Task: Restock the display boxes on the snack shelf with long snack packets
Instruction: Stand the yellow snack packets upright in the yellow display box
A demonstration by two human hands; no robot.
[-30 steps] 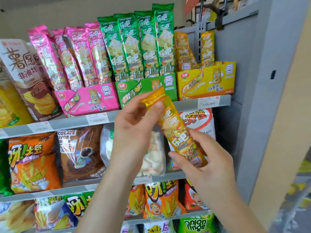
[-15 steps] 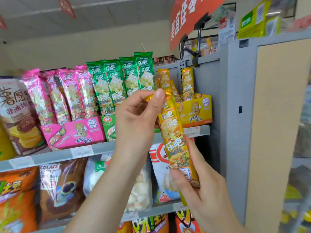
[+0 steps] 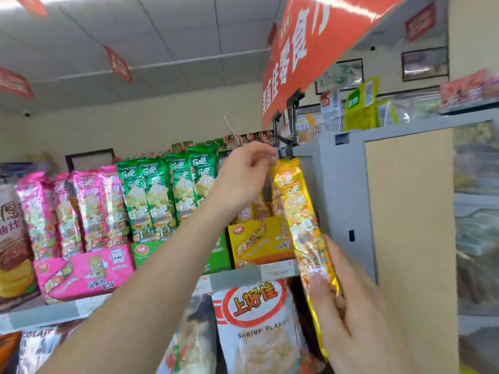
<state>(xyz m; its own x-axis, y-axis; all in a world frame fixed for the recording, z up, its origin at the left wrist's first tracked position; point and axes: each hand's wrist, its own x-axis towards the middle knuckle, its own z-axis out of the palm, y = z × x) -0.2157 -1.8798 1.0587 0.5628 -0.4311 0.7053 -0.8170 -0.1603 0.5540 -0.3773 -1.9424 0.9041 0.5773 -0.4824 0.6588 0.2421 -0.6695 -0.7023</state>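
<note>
A long yellow snack packet (image 3: 299, 220) stands almost upright at the right end of the top shelf, in front of the yellow display box (image 3: 256, 242). My right hand (image 3: 348, 311) grips its lower end. My left hand (image 3: 243, 176) is raised beside the packet's top, fingers curled at its upper left edge; whether they pinch it I cannot tell. A few yellow packets stand inside the yellow box, mostly hidden behind my left hand. A green display box (image 3: 145, 252) and a pink display box (image 3: 86, 268) to the left are full of upright long packets.
The grey shelf end panel (image 3: 340, 201) stands right behind the packet, with black sign clamps (image 3: 286, 141) above it and a red hanging banner (image 3: 310, 44). A shrimp flakes bag (image 3: 253, 319) sits on the shelf below. The grey shelf edge (image 3: 235, 279) carries price labels.
The view has tilted up. Both hands have carried the yellow packet up and to the right, from in front of the green box to the yellow box, and turned it more upright.
</note>
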